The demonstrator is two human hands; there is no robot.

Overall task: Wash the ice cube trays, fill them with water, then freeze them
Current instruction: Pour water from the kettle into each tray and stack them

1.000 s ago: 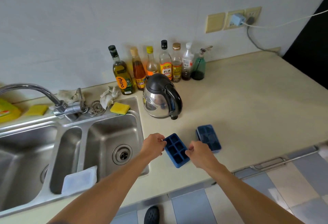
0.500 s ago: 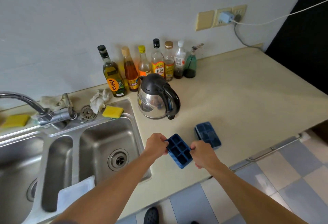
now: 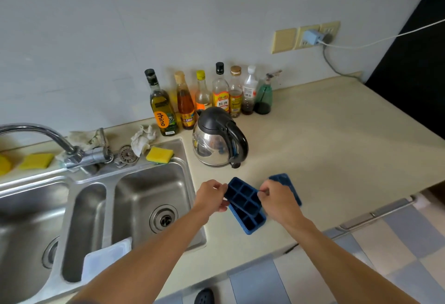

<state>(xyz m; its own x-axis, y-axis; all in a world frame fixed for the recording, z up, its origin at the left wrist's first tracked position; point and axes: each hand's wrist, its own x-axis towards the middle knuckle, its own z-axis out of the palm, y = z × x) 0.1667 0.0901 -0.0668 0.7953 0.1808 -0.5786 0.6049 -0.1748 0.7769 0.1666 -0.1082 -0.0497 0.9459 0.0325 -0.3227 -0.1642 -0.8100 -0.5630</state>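
Observation:
A dark blue ice cube tray [image 3: 242,196] is lifted a little off a second blue tray [image 3: 250,223] that lies beneath it on the cream counter [image 3: 337,159]. My left hand [image 3: 209,198] pinches the lifted tray's left edge. My right hand [image 3: 279,199] pinches its right edge. A third blue tray [image 3: 292,188] lies on the counter just behind my right hand, partly hidden by it.
A steel double sink [image 3: 149,198] with a faucet [image 3: 48,140] lies to the left. A white lid [image 3: 106,258] leans on its front rim. A kettle [image 3: 219,140] stands behind the trays, several bottles [image 3: 207,101] line the wall, and a yellow sponge [image 3: 160,154] lies by the sink.
The upper tray has come up off the lower one, which now shows beneath it. Both hands kept their hold on its edges. The camera view shifted slightly.

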